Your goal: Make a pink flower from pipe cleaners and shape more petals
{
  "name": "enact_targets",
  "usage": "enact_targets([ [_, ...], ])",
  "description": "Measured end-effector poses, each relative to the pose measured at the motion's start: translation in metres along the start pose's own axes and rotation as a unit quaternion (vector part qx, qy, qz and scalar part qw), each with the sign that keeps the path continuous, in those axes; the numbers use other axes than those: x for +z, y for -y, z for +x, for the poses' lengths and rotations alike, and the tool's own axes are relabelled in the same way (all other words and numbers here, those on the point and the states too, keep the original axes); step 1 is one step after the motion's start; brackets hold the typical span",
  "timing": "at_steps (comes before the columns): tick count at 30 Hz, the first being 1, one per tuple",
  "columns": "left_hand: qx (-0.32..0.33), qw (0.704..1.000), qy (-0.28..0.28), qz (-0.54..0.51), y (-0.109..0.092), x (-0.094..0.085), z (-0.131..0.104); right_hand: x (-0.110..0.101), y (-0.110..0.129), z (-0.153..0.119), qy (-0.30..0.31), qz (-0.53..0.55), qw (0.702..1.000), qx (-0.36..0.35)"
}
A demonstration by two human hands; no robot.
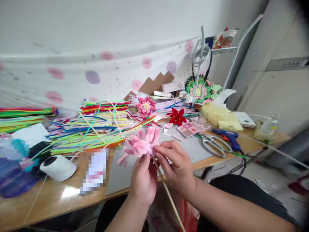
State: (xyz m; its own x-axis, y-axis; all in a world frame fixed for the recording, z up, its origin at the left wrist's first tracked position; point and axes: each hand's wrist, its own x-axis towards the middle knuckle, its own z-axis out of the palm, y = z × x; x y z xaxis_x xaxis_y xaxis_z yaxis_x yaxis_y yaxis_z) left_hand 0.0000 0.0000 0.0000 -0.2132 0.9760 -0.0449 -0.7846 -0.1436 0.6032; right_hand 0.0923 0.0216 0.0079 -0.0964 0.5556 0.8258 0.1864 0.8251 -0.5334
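A pink flower point(142, 141) of fuzzy pipe-cleaner petals sits at the top of a thin wooden stick point(169, 195), held over the table's front edge. My left hand point(144, 178) is closed round the flower's base from below, thumb against the petals. With thumb and fingers pinched, my right hand point(175, 161) grips the same base where the stick meets the petals. What lies between the right fingertips is mostly hidden. The stick slants down to the right from between both hands. Behind the flower lies a grey cutting mat point(193, 148).
Bundles of coloured pipe cleaners point(96, 125) cover the left and middle. A white thread spool point(58, 167) stands front left. Scissors point(214, 145), a blue glue gun point(227, 137), a red flower point(177, 116) and an eyeshadow-like palette point(193, 128) lie to the right. A metal stand point(198, 71) rises behind.
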Motion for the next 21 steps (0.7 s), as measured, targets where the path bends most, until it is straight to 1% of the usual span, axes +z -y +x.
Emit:
enact_targets([
  [3,-0.002,0.999,-0.017,0.028,-0.001,-0.004,0.002,-0.002,0.002,-0.002,0.011,-0.015,1.000,0.010],
  [6,0.010,0.998,-0.022,0.051,-0.003,-0.007,0.002,-0.004,0.003,-0.001,0.018,-0.016,1.000,0.009],
  [9,0.041,0.997,-0.007,0.066,-0.006,-0.008,0.002,-0.005,0.005,0.002,0.012,0.015,1.000,0.016],
  [12,0.079,0.990,0.024,0.111,-0.010,-0.010,0.004,-0.005,0.008,0.004,-0.015,0.062,0.996,0.058],
  [14,0.104,0.980,0.054,0.162,-0.012,-0.013,0.006,-0.005,0.009,0.003,-0.038,0.094,0.991,0.087],
  [16,0.126,0.965,0.076,0.217,-0.015,-0.019,0.009,-0.004,0.010,0.001,-0.044,0.123,0.987,0.098],
  [19,0.147,0.942,0.083,0.290,-0.018,-0.031,0.011,-0.002,0.009,-0.003,-0.040,0.148,0.983,0.100],
  [21,0.158,0.928,0.084,0.327,-0.020,-0.038,0.011,-0.001,0.007,-0.006,-0.052,0.161,0.979,0.112],
])
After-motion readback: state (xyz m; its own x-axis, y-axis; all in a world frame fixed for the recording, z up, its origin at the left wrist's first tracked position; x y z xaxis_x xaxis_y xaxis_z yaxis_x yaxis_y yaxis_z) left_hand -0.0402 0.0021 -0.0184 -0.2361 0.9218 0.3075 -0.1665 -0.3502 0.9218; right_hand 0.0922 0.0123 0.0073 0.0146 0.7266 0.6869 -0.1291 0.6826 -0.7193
